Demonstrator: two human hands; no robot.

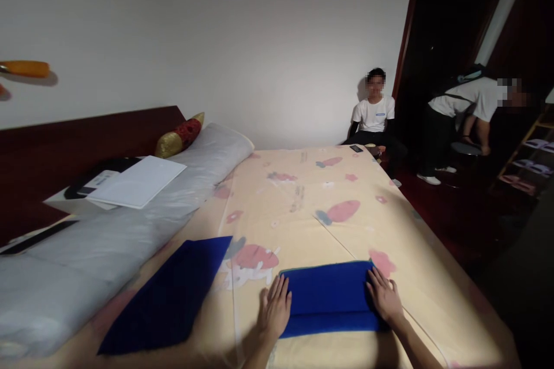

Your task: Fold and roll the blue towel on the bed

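A blue cloth (331,294) lies flat on the bed in front of me, roughly rectangular, with a crease or fold line across its lower part. My left hand (277,305) rests on its left edge, fingers stretched out. On the right edge, near the upper corner, lies my right hand (384,293), its fingers extended over the fabric. Neither hand grips anything. To the left, a second blue cloth (168,297) is spread on the bedsheet, with slanted sides and a pointed upper right corner.
The bed (298,225) has a carrot-patterned sheet. A long grey plastic-wrapped roll (142,236) lies along the headboard, with a white flat box (141,181) on it. A phone (356,149) sits at the far edge. One person (375,112) sits beyond; another (470,101) bends over a stool (466,149).
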